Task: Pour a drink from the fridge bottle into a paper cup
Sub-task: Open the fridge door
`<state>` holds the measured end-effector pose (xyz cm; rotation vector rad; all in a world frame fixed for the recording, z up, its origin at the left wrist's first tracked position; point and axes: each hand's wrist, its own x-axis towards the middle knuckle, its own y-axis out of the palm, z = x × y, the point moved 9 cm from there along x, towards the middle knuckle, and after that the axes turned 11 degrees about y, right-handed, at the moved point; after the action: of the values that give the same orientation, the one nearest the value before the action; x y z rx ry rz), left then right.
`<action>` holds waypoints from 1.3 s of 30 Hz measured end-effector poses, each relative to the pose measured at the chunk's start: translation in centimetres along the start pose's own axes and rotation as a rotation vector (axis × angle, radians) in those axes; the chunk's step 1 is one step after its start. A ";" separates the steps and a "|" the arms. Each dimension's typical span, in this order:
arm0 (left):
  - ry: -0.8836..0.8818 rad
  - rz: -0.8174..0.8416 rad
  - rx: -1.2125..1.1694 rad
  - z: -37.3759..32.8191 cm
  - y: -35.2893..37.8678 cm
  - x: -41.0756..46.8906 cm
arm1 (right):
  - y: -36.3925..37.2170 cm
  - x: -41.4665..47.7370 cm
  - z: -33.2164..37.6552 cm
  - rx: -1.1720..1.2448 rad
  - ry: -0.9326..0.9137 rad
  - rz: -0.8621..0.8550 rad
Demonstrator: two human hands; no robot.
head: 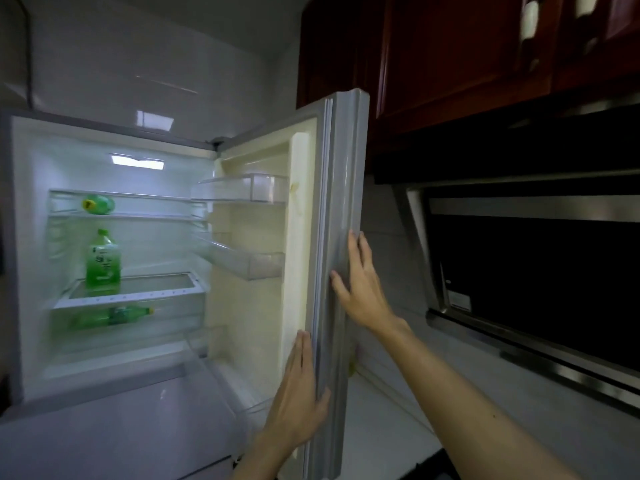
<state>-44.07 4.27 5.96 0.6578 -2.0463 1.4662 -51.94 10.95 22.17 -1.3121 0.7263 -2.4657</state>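
The fridge stands open, its door (341,202) swung out to the right. An upright green tea bottle (103,263) stands on the middle glass shelf. A second green bottle (98,204) lies on the top shelf, and a third (117,316) lies below the middle shelf. My left hand (300,389) lies flat against the inner edge of the door, thumb around the edge. My right hand (360,282) presses flat on the door's outer side, fingers spread. Neither hand holds a bottle. No paper cup is in view.
Clear door racks (242,188) hang on the door's inner side. Dark red wall cabinets (467,57) hang above right, with a black range hood (536,271) below them. A white counter (391,427) runs under the door, and the closed lower fridge compartment (114,434) is at bottom left.
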 end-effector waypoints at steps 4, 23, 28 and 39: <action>-0.027 0.018 -0.090 -0.5 2.1 1.7 | 0.5 0.7 -2.3 0.002 0.091 0.085; 0.020 0.087 -0.150 -0.5 7.9 7.9 | -0.1 4.9 -9.8 0.040 0.213 0.005; 0.036 0.066 -0.157 -0.5 8.9 8.9 | -0.2 5.6 -10.9 0.060 0.202 0.002; 0.014 0.066 -0.149 -0.6 9.9 9.8 | 0.0 6.3 -12.1 0.075 0.184 0.003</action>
<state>-57.74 6.93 5.78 0.5231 -2.1603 1.3340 -65.45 11.90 20.87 -1.0672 0.6692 -2.6086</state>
